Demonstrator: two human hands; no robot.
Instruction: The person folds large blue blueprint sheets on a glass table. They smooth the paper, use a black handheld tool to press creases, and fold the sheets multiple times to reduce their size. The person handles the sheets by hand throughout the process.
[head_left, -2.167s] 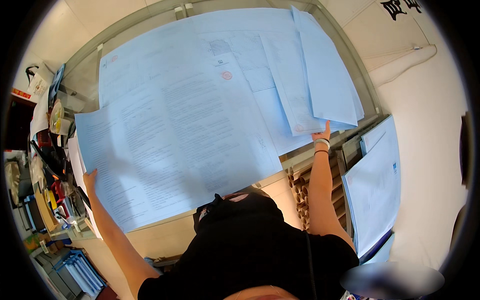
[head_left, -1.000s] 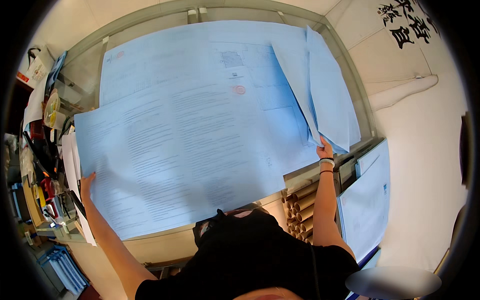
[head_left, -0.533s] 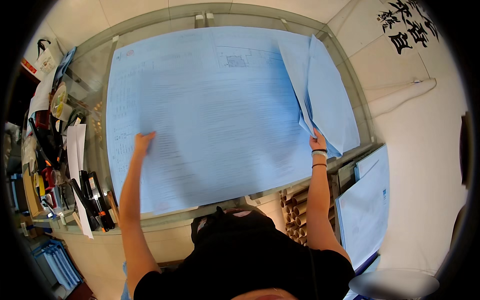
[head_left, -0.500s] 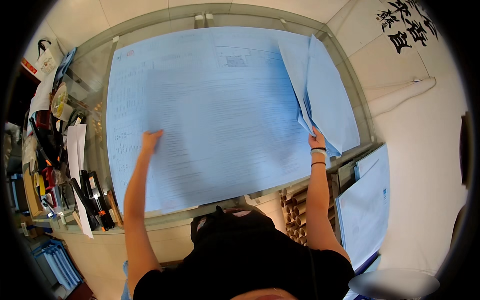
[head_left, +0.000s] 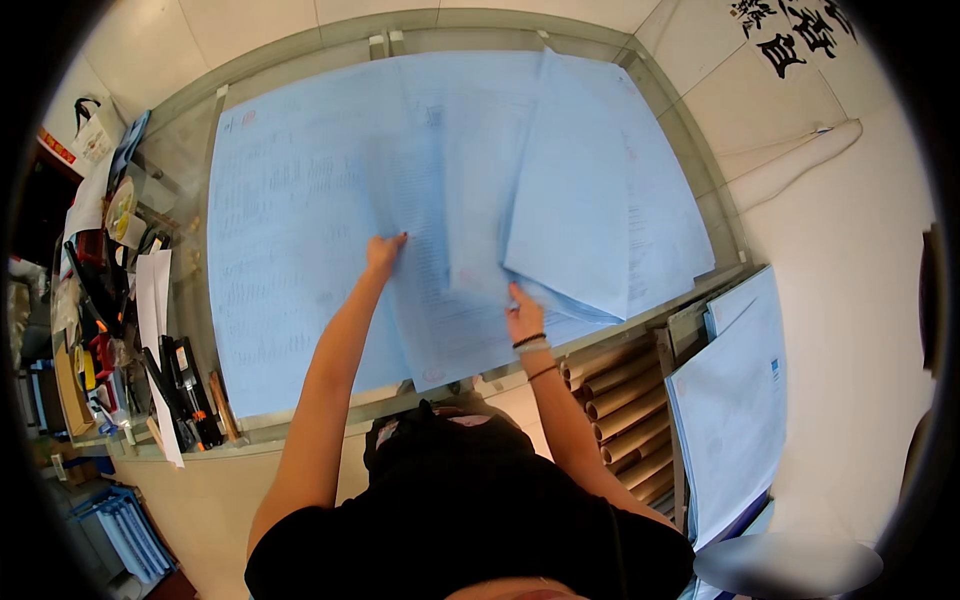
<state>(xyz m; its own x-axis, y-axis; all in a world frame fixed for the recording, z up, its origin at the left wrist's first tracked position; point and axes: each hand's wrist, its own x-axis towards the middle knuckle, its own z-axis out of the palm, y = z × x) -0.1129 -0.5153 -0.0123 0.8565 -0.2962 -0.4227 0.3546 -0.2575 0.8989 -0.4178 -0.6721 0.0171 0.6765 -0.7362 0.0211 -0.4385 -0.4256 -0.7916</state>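
Large blue printed drawing sheets (head_left: 280,230) lie spread over the glass-topped table. My left hand (head_left: 385,255) is closed at the left edge of an upper sheet (head_left: 415,330), near the middle of the spread. My right hand (head_left: 525,315) pinches the near corner of a folded-over part (head_left: 570,200), whose plain pale-blue back faces up. Between the hands, a blurred flap of sheet (head_left: 480,200) stands partly raised. More printed sheet shows beneath and to the right of the fold. How many layers each hand grips is hidden.
Cutters and other tools (head_left: 190,390) crowd the table's left end beside a white paper strip (head_left: 153,300). At the right, below the table, cardboard tubes (head_left: 630,410) lie stacked next to a leaning pile of blue sheets (head_left: 730,400). The glass table edge (head_left: 690,140) frames the spread.
Both hands have moved: the left to the right with the sheet edge, the right to the left with the folded part. The fold now lies nearer the middle, baring printed sheet at the right.
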